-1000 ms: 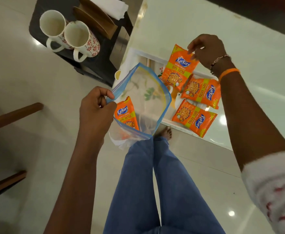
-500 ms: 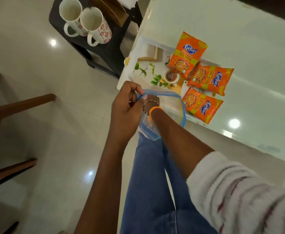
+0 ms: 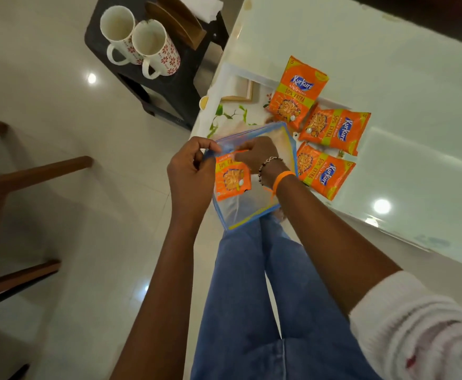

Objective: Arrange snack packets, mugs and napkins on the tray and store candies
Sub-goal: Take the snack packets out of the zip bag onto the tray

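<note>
Inside pouch (image 3: pixel 254 204) — right hand (image 3: pixel 257 153) pinching packet (image 3: pixel 231 179), left hand (image 3: pixel 191 171) pinching rim

"Kurkure" and "50% EXTRA" on three orange snack packets (image 3: pixel 295 93) (image 3: pixel 334 130) (image 3: pixel 323 171) on the tray (image 3: pixel 232 78).

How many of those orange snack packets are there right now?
4. Three lie on the tray: far packet, middle packet, near packet. The fourth is inside the clear bag, partly hidden by the right hand.

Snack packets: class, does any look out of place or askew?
Three snack packets lie fanned at differing angles on the tray; a fourth packet sits in the clear pouch, pinched by the right hand.
</note>
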Available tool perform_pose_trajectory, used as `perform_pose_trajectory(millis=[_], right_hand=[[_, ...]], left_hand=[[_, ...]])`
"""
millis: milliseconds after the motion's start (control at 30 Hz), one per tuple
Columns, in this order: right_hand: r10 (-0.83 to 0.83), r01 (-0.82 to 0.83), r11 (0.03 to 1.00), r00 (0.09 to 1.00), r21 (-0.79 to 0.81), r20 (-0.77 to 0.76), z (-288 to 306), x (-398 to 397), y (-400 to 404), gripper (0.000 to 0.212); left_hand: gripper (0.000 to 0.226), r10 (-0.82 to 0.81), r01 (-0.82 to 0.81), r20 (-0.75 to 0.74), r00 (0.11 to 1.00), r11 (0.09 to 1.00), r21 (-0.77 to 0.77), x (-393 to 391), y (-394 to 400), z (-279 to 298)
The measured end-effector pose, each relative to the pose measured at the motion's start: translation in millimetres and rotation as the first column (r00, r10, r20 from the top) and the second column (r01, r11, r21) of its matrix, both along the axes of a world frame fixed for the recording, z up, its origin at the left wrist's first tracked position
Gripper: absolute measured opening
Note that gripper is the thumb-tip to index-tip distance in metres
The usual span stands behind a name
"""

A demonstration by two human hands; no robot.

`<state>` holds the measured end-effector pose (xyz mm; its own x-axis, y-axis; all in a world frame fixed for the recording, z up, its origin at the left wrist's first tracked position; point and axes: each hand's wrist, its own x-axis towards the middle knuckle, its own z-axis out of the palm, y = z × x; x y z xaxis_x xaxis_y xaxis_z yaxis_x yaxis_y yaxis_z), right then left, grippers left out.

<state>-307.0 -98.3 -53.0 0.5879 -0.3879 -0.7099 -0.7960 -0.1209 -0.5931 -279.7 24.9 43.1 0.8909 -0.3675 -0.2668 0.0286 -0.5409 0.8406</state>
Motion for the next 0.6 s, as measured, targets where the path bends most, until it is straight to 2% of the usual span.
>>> perform_pose_trajectory(millis=[67, 100, 233, 367, 467, 533, 600], right_hand=[[-0.108, 0.112, 0.993, 0.988, -0.024, 0.114, 15.8, -11.1, -13.9, 0.036], [-0.107, 0.11, 0.994, 0.983, -0.009, 0.147, 23.6, -17.4, -22.1, 0.039], [-0.105, 0.015, 0.954, 0.953, 0.3, 0.285, 69.4, -43.9, -57.6, 0.046], [-0.308, 0.041, 0.817, 0.874, 0.576, 0.376, 93.0, -79.8, -89.5, 0.045], [-0.561, 0.188, 0.669, 0.762, 0.719, 0.324, 86.7, -99.8, -99.0, 0.04], [-0.681, 0.304, 0.576, 0.692, 0.759, 0.24, 70.4, -109.7, -101.2, 0.042], [-0.743, 0.416, 0.522, 0.651, 0.744, 0.158, 49.6, -115.3, -99.5, 0.042]], left_hand=[[0.023, 0.002, -0.004, 0.069, 0.998, 0.999, 0.035, 0.0, -5.0, -4.9], [0.025, 0.014, -0.019, 0.106, 0.994, 0.999, 0.046, -0.2, -7.4, -6.3], [0.018, 0.082, -0.096, 0.211, 0.974, 0.994, 0.058, 0.8, -16.4, -8.3], [0.02, 0.094, -0.119, 0.245, 0.965, 0.989, 0.088, 5.5, -20.2, -9.4], [0.026, 0.123, -0.152, 0.261, 0.958, 0.984, 0.094, 11.2, -14.7, -8.4], [0.029, 0.14, -0.168, 0.261, 0.955, 0.982, 0.09, 14.7, -8.8, -6.2], [0.03, 0.169, -0.198, 0.261, 0.951, 0.976, 0.089, 17.6, -1.4, -3.1]])
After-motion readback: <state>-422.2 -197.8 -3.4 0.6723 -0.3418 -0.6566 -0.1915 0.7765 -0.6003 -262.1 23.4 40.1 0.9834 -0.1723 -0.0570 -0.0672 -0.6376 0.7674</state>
